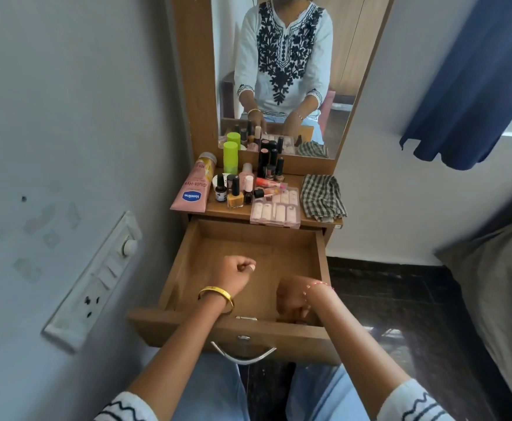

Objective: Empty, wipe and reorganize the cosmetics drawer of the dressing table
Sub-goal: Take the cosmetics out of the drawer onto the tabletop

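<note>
Two hands reach into the open drawer (pixel 188 268), which is pulled out toward the person and shows only its bare wooden floor. Far to the left, a switch board (pixel 96 287) sits on the wall. The left hand (pixel 236 273) hangs over the middle of the drawer, with a yellow bangle (pixel 216 294) on its wrist. Its fingers are curled into a loose fist, and I see nothing in them. Above it, on the top of the dressing table (pixel 218 209), a pink tube (pixel 194 189) lies on the left, with a green bottle (pixel 230 158) standing near it. Next come many small nail polish bottles (pixel 235 192), close together, and a flat pink box (pixel 276 209) just beside them. The right hand (pixel 291 297) is down in the front right corner of the drawer, with a thin bracelet (pixel 318 285) on its wrist. Its fingers point down and curl in, but I cannot tell if they hold something. On the right of the table top lies a crumpled checked cloth (pixel 321 197). A blue curtain (pixel 473 80) hangs far to the right.
</note>
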Action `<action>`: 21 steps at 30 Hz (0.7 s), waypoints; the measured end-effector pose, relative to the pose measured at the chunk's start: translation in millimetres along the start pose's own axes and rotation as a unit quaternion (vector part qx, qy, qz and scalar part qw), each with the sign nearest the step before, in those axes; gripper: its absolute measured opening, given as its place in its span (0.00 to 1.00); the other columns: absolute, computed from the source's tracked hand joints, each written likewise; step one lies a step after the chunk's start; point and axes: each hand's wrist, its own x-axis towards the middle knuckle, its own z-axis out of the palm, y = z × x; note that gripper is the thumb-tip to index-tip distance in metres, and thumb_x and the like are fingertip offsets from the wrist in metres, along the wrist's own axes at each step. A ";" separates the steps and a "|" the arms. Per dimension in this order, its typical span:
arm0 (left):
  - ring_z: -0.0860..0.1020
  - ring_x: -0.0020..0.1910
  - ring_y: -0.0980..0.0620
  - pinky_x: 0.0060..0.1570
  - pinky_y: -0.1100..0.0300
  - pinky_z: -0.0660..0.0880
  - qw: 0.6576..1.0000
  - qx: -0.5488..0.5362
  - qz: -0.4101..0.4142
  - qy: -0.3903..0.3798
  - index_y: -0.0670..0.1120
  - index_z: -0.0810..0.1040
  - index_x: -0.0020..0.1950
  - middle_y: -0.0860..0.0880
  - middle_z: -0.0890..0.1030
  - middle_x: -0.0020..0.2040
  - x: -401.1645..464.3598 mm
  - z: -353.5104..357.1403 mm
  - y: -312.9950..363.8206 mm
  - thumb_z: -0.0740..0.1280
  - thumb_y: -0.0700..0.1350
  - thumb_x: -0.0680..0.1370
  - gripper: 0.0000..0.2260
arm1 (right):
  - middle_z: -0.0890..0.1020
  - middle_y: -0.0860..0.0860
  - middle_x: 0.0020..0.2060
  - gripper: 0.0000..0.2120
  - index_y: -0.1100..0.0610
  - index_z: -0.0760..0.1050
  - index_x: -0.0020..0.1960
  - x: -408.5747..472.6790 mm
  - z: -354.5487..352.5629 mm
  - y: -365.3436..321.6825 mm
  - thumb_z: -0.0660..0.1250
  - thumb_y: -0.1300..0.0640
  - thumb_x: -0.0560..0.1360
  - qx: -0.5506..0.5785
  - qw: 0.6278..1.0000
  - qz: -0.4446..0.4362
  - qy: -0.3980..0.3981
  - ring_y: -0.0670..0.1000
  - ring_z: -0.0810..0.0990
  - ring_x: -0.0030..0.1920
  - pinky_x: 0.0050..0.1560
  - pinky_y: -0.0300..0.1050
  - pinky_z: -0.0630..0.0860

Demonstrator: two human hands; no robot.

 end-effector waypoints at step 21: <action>0.76 0.36 0.56 0.35 0.66 0.71 0.985 -0.077 -0.092 -0.125 0.42 0.78 0.54 0.48 0.80 0.43 -11.6 2.5 -12.8 0.60 0.40 0.78 0.09 | 0.78 0.55 0.38 0.12 0.67 0.75 0.57 -24.5 0.5 -7.3 0.62 0.66 0.75 0.267 0.957 -0.115 0.004 0.47 0.75 0.33 0.34 0.37 0.75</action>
